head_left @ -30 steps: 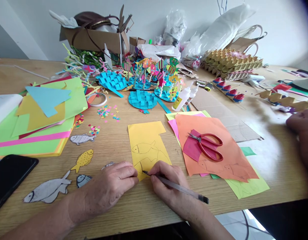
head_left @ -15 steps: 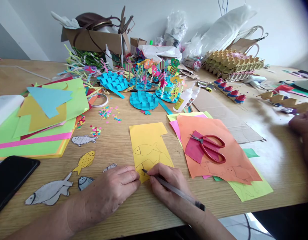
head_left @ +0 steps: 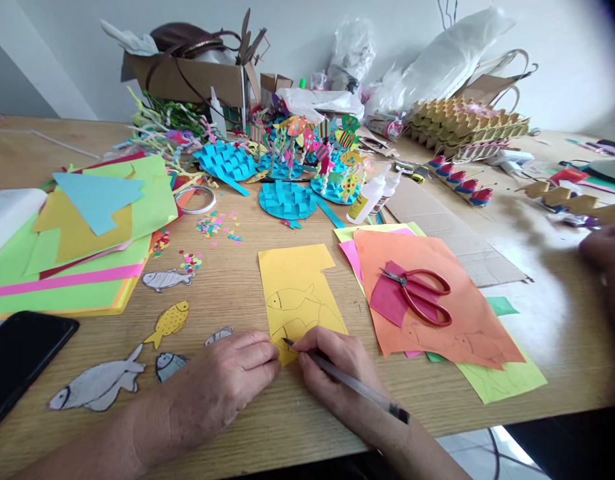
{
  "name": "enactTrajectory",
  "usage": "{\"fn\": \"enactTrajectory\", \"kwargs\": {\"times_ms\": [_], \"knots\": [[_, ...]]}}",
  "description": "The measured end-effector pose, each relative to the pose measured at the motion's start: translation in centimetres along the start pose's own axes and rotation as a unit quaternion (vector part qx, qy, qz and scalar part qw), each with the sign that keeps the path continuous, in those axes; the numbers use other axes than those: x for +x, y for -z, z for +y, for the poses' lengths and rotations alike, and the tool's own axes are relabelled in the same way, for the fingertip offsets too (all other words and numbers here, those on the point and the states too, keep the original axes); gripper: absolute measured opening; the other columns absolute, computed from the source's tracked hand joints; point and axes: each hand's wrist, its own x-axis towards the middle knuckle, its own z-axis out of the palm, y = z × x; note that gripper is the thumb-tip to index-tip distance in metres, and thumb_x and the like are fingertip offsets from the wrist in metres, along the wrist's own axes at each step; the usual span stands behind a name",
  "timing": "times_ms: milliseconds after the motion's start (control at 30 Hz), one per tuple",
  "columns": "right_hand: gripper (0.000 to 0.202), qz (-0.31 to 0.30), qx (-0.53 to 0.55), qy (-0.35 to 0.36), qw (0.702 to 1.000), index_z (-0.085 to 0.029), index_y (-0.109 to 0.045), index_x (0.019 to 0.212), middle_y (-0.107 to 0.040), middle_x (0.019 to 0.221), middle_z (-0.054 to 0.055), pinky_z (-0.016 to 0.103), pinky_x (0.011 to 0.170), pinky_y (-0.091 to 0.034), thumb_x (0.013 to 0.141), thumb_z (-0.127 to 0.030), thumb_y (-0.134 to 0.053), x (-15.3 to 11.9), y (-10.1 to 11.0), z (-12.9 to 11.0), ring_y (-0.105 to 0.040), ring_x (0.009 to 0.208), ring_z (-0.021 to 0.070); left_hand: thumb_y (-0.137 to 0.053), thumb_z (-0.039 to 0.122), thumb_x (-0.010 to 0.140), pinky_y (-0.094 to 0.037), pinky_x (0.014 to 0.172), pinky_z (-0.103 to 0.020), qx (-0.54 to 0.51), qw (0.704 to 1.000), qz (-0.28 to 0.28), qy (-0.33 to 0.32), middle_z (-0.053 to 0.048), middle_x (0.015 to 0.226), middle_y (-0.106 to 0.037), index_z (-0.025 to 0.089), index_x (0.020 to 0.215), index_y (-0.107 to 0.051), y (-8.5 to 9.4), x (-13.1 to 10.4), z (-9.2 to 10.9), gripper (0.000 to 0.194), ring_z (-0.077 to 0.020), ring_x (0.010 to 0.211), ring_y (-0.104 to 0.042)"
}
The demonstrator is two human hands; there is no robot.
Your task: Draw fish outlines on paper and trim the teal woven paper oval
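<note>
A yellow paper sheet (head_left: pixel 300 270) with fish outlines drawn on it lies in front of me. My right hand (head_left: pixel 340 373) is closed around a pen (head_left: pixel 354 385), its tip on the lower fish outline. At the sheet's lower left edge, the fingertips of my left hand (head_left: pixel 232 380) rest on the paper; the fingers lie fairly flat, side by side, and the palm is hidden. Left of that hand are paper fish: a large grey one (head_left: pixel 100 383), a yellow dotted one (head_left: pixel 171 321) and a white one (head_left: pixel 166 279), with others partly covered.
Red-handled scissors (head_left: pixel 427 300) lie on orange paper (head_left: pixel 457 267) to the right. A black phone (head_left: pixel 24 360) and coloured sheets (head_left: pixel 87 297) are at the left. Glue bottles (head_left: pixel 368 199) and blue woven discs (head_left: pixel 287 200) stand behind. Another person's hand (head_left: pixel 607 247) is at the right edge.
</note>
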Motion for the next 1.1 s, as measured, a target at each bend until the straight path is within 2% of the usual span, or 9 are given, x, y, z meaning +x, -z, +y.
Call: {"fn": "enactTrajectory", "kwargs": {"times_ms": [600,800,1100], "knots": [[0.013,0.000,-0.007,0.003,1.000,-0.019,-0.054,0.073,-0.055,0.055,-0.004,0.017,0.046,-0.036,0.075,-0.009,-0.045,0.04,-0.01,0.00,-0.050,0.046,0.0082,-0.031,0.013,0.096,-0.046,0.080,-0.029,-0.003,1.000,-0.007,0.005,-0.006,0.099,-0.060,0.014,0.098,-0.057,0.01,-0.12,-0.03,0.026,-0.0175,0.093,-0.053],[0.013,-0.001,-0.004,0.002,1.000,-0.018,-0.054,0.074,-0.055,0.055,-0.004,0.017,0.046,-0.035,0.074,-0.009,-0.046,0.04,0.00,0.00,-0.050,0.047,0.0079,-0.032,0.014,0.095,-0.048,0.079,-0.027,0.013,1.000,0.012,0.002,-0.005,0.096,-0.061,0.016,0.098,-0.060,0.15,-0.09,-0.01,0.028,-0.0161,0.090,-0.055],[0.013,-0.001,0.003,0.014,1.000,-0.018,-0.054,0.074,-0.054,0.056,-0.004,0.016,0.047,-0.035,0.073,-0.007,-0.046,-0.05,-0.01,0.01,-0.049,0.047,0.0073,-0.029,0.014,0.097,-0.046,0.081,-0.029,-0.003,1.000,0.001,0.000,-0.007,0.099,-0.060,0.013,0.099,-0.058,0.19,0.05,0.04,0.029,-0.0177,0.094,-0.053]]}}
